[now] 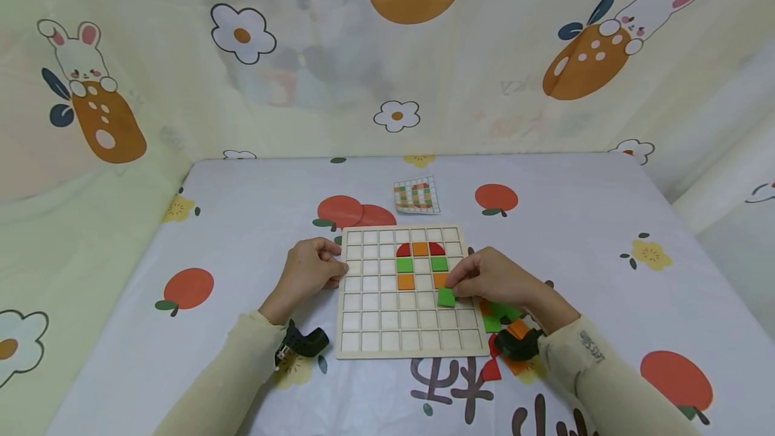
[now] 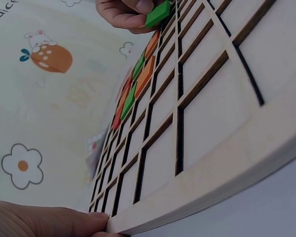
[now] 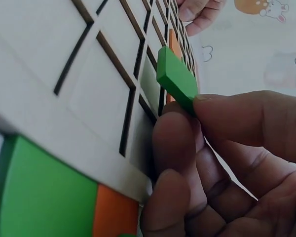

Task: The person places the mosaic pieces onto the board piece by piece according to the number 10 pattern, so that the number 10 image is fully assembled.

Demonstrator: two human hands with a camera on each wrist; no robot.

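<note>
A pale wooden grid board (image 1: 369, 301) lies flat, with red, orange and green tiles set in some cells near its upper middle. My left hand (image 1: 310, 264) pinches the board's left edge; the left wrist view shows the thumb (image 2: 64, 221) at the rim. Between right thumb and fingertips, my right hand (image 1: 493, 280) holds a green square tile (image 3: 175, 74) by one end. That tile is tilted above a cell just below the orange tile (image 1: 440, 280) in the right column of placed tiles.
Loose green, orange and red tiles (image 1: 492, 323) lie beside the board's right edge, partly under my right wrist. Beyond the board lies a small printed pattern card (image 1: 416, 195). A patterned cloth covers the table (image 1: 254, 200), and a curtain hangs behind.
</note>
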